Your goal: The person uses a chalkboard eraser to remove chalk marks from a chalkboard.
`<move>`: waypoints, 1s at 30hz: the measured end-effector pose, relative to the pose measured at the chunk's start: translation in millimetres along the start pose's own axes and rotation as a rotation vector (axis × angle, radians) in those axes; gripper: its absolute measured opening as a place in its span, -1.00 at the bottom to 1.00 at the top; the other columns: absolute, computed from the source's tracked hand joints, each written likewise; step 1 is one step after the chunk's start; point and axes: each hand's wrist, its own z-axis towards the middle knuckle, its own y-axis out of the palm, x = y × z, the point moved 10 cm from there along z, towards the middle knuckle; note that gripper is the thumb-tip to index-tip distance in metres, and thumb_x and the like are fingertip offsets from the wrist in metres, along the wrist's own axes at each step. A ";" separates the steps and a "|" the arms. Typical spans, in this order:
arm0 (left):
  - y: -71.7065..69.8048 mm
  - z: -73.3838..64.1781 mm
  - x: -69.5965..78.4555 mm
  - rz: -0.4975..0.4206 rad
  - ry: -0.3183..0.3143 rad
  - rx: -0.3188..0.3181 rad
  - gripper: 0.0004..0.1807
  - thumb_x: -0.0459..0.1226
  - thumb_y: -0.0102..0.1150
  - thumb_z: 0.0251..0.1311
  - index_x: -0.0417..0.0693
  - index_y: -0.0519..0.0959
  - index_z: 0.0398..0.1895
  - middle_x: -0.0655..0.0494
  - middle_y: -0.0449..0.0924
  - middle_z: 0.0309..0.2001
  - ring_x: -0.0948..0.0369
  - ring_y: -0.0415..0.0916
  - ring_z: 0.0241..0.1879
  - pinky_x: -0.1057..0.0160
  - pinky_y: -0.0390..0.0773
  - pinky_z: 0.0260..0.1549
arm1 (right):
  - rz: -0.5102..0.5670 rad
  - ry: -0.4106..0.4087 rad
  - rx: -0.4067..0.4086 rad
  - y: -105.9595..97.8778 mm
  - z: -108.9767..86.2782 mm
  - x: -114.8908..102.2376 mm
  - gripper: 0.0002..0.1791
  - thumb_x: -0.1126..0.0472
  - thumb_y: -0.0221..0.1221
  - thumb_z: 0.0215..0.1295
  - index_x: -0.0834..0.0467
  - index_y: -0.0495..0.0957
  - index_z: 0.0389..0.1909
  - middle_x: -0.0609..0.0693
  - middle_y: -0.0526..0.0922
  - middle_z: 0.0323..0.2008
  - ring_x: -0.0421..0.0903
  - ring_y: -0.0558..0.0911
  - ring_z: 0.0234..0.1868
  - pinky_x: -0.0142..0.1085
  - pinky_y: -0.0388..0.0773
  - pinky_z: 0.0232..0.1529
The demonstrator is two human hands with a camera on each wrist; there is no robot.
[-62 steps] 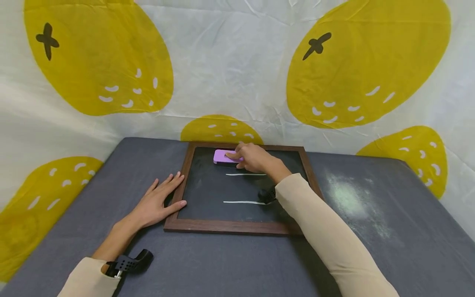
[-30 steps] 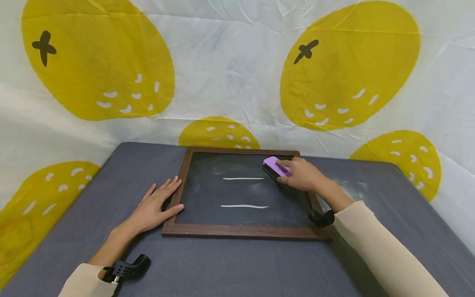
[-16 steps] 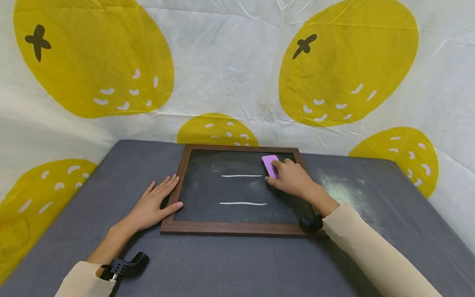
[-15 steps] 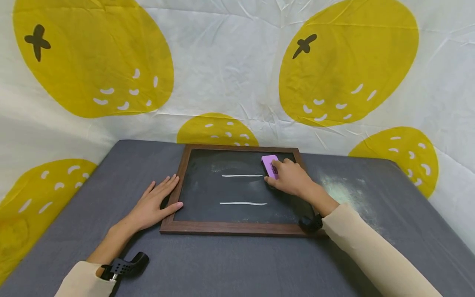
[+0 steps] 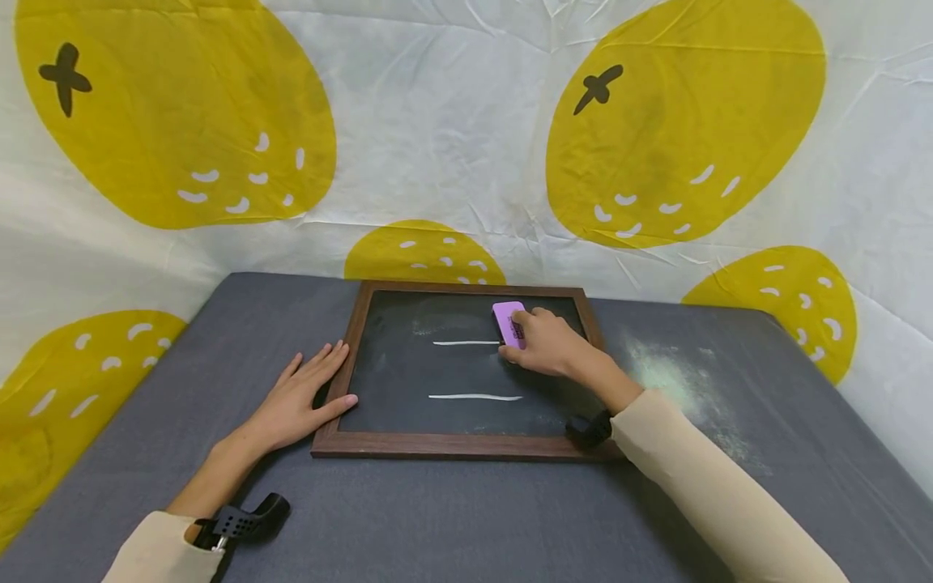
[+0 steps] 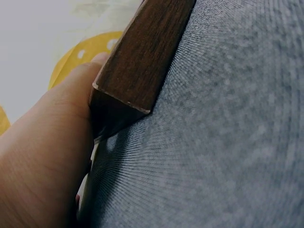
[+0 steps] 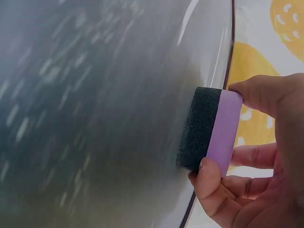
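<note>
A purple chalkboard eraser (image 5: 504, 317) with a dark felt underside is gripped by my right hand (image 5: 550, 344). The right wrist view shows thumb and fingers on opposite ends of the eraser (image 7: 225, 128), its felt against the board. Under it lies a chalkboard (image 5: 401, 374) in a brown wooden frame (image 5: 437, 444). Two white chalk strokes cross the board, an upper stroke (image 5: 466, 343) that runs up to the eraser and a lower stroke (image 5: 474, 397). My left hand (image 5: 295, 409) rests with spread, straight fingers along the frame's left side, thumb over the frame.
Grey cloth covers the table (image 5: 430, 518). A pale chalk-dust patch (image 5: 674, 380) marks it right of the board. Behind stands a white curtain (image 5: 445, 121) printed with yellow fruit. Faint chalk smears (image 5: 423, 328) show near the board's upper left.
My right hand has carried the eraser from the upper middle to the right, turned it, then moved back left onto the upper stroke's right end. The left hand stays on the frame.
</note>
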 end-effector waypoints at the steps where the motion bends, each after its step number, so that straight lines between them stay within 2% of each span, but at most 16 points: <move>1: -0.1 -0.2 0.1 0.000 0.000 -0.001 -0.13 0.08 0.10 0.28 -0.18 0.05 0.49 -0.16 0.05 0.45 -0.11 -0.04 0.42 -0.21 -0.23 0.33 | 0.001 0.000 -0.001 0.9 2.0 -2.3 -0.33 -0.13 0.23 0.17 0.26 0.47 0.16 0.15 0.53 -0.24 0.00 0.49 -0.35 -0.17 0.44 -0.40; 8: -0.1 -1.0 0.4 0.000 -0.004 0.001 -0.13 0.08 0.10 0.28 -0.19 0.05 0.49 -0.17 0.05 0.44 -0.11 -0.03 0.42 -0.22 -0.23 0.33 | 0.018 -0.019 -0.026 6.9 16.1 -20.9 -0.27 -0.14 0.22 0.19 0.29 0.42 0.23 0.20 0.55 -0.16 0.01 0.49 -0.29 -0.15 0.45 -0.33; 19: -0.5 -1.6 0.8 0.010 -0.011 0.002 -0.13 0.09 0.09 0.28 -0.17 0.04 0.49 -0.16 0.04 0.45 -0.09 -0.03 0.42 -0.21 -0.23 0.33 | 0.019 -0.049 -0.051 14.8 34.6 -46.6 -0.29 -0.12 0.20 0.20 0.25 0.41 0.26 0.18 0.53 -0.14 0.02 0.49 -0.24 -0.15 0.47 -0.26; 24: -0.2 -1.4 3.5 0.009 -0.007 0.007 -0.13 0.09 0.10 0.28 -0.16 0.04 0.49 -0.15 0.04 0.45 -0.09 -0.03 0.42 -0.22 -0.22 0.33 | 0.015 -0.076 -0.046 17.1 41.2 -57.5 -0.31 -0.10 0.21 0.19 0.24 0.43 0.23 0.15 0.53 -0.19 -0.01 0.49 -0.27 -0.19 0.46 -0.30; 30: 0.5 -0.7 4.9 0.012 -0.009 -0.003 -0.12 0.09 0.09 0.28 -0.16 0.03 0.50 -0.14 0.03 0.45 -0.09 -0.04 0.43 -0.21 -0.23 0.33 | 0.034 -0.093 -0.071 21.0 48.1 -70.1 -0.31 -0.09 0.22 0.19 0.22 0.41 0.26 0.13 0.51 -0.16 -0.02 0.47 -0.26 -0.22 0.43 -0.30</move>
